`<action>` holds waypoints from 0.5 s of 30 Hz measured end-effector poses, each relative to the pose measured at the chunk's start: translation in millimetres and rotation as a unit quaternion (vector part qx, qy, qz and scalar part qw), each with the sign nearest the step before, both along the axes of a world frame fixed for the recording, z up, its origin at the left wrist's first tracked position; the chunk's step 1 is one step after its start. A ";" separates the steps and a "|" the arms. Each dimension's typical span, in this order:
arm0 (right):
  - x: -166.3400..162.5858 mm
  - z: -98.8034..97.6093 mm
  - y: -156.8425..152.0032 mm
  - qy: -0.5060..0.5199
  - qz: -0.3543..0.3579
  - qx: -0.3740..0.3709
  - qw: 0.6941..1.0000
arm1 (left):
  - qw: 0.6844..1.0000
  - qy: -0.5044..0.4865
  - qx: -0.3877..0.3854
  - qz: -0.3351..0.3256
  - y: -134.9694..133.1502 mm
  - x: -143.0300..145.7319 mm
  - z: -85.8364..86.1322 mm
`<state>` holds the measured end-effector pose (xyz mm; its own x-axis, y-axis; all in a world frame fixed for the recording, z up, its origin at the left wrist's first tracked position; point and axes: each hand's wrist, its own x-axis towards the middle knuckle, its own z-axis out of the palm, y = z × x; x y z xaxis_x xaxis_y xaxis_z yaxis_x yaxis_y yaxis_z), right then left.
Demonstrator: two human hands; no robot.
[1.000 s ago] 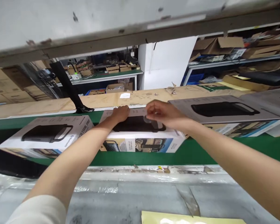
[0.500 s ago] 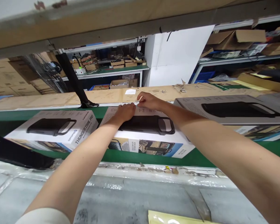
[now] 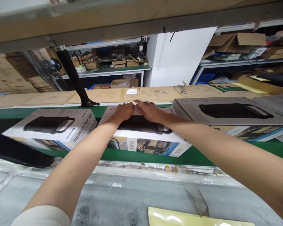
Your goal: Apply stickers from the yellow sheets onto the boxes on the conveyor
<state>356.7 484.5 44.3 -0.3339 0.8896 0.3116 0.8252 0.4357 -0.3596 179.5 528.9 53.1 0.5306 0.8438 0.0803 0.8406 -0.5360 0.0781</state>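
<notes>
A white printed speaker box [image 3: 132, 136], with a black speaker pictured on top, lies on the green conveyor belt [image 3: 122, 156] before me. At its far top edge my left hand [image 3: 125, 112] is closed, its bent fingers over the edge. Right beside it, my right hand [image 3: 149, 111] rests on the same edge. One finger of it points toward the left hand while the others are curled down. Whatever its fingertips hold, if anything, is hidden. A matching Thunder Trail Pro box [image 3: 49, 127] lies to the left.
To the right stands another speaker box [image 3: 228, 110], close beside the middle one. Black posts [image 3: 72, 75] and an overhead beam [image 3: 132, 29] frame the belt. A cardboard-covered ledge [image 3: 103, 95] runs behind it. Yellow sheets [image 3: 191, 218] lie on the near grey surface [image 3: 122, 194].
My right hand has come down and left, from raised above the far edge onto the box beside my left hand. The boxes have shifted slightly left in view.
</notes>
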 end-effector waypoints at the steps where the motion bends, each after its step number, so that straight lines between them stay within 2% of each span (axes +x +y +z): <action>1: -2.7 -1.6 -0.1 -0.019 -0.004 -0.018 1.000 | 1.000 -0.001 0.001 0.003 0.0 -1.3 0.1; 6: -12.6 8.5 17.8 -0.027 -0.065 -0.113 0.991 | 1.000 0.002 -0.008 0.008 -1.9 -8.0 5.9; 9: -5.3 18.0 10.2 -0.020 -0.109 -0.152 0.982 | 1.000 0.010 -0.021 0.000 -2.3 -7.9 11.1; 11: 9.5 18.4 -18.7 -0.024 -0.133 -0.141 0.981 | 0.999 0.025 -0.028 -0.003 -0.7 -5.5 12.6; 12: 18.9 16.8 -41.6 -0.027 -0.141 -0.112 0.983 | 0.999 0.033 -0.030 -0.002 0.5 -4.1 12.5; 15: 44.9 9.4 -138.3 -0.012 -0.130 0.023 0.991 | 0.998 0.050 -0.028 0.008 2.8 -1.7 10.8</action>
<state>401.6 346.2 53.7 -0.1035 0.9315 0.3486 0.9197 0.2231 -0.3230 177.8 531.7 63.9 0.5192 0.8544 -0.0208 0.8546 -0.5188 0.0232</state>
